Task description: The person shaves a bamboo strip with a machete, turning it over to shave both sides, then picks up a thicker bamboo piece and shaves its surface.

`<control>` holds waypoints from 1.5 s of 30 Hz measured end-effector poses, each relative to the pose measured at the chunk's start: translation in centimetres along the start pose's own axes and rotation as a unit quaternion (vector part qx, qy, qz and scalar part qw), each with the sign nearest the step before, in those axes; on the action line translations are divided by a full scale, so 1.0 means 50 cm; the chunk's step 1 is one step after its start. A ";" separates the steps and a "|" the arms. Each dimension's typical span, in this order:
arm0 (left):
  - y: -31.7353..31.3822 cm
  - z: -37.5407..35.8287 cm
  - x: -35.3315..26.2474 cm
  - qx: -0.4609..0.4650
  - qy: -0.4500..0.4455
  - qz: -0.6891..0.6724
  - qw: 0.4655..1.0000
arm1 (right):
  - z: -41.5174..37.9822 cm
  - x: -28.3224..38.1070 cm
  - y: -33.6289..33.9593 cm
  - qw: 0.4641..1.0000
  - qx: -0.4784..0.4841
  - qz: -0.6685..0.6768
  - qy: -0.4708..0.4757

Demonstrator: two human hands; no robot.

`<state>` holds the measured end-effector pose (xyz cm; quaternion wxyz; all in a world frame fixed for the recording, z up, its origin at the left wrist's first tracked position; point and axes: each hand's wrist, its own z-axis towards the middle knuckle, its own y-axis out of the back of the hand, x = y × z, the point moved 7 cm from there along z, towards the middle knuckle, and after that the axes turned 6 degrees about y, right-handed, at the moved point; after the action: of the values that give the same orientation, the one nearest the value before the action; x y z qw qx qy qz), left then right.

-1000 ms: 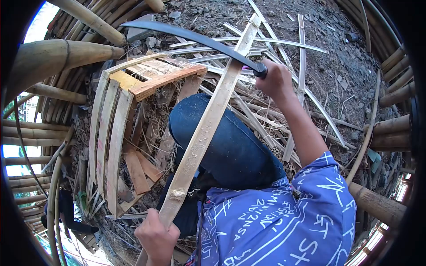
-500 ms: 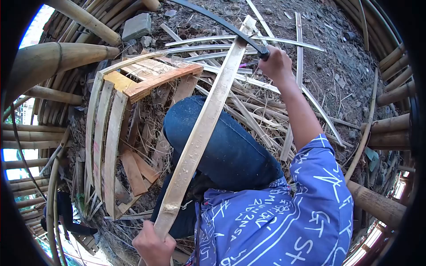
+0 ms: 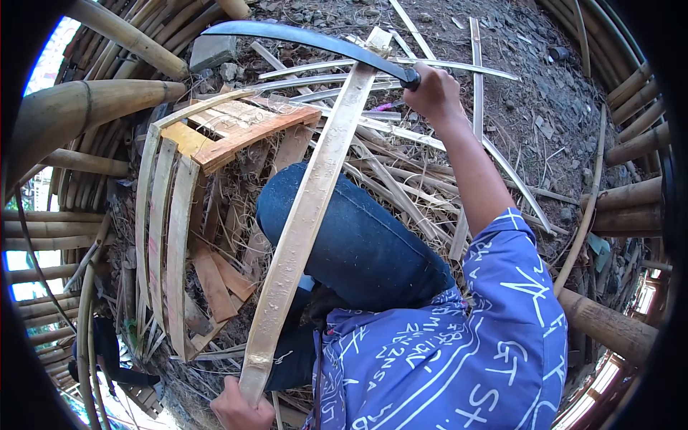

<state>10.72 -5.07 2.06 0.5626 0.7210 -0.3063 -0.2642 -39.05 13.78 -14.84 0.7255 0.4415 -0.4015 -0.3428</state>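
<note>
Nearby, loose slats and a wooden crate flank the held strip.

Worn: one purple-blue shirt, short-sleeved, printed with white lettering, angular symbols and curved double lines. Below the shirt: dark blue jeans, visible seam, pale specks across the knee.

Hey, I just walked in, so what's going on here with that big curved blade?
Someone is working on a long, pale strip of what looks like bamboo. Their left hand grips its near end, and their right hand holds the curved blade across it close to the far end, where a small tuft of shavings shows. The strip passes over their bent knee. A slatted wooden crate sits beside them, and more cut strips lie on the ground.
</note>
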 end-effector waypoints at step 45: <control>-0.008 0.067 -0.012 -0.025 -0.018 0.022 0.999 | -0.020 -0.078 -0.013 0.997 -0.002 0.025 -0.067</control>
<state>7.95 -6.76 0.95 0.5808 0.6947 -0.3255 -0.2723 -39.98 17.21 -16.79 0.7061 0.4061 -0.4593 -0.3544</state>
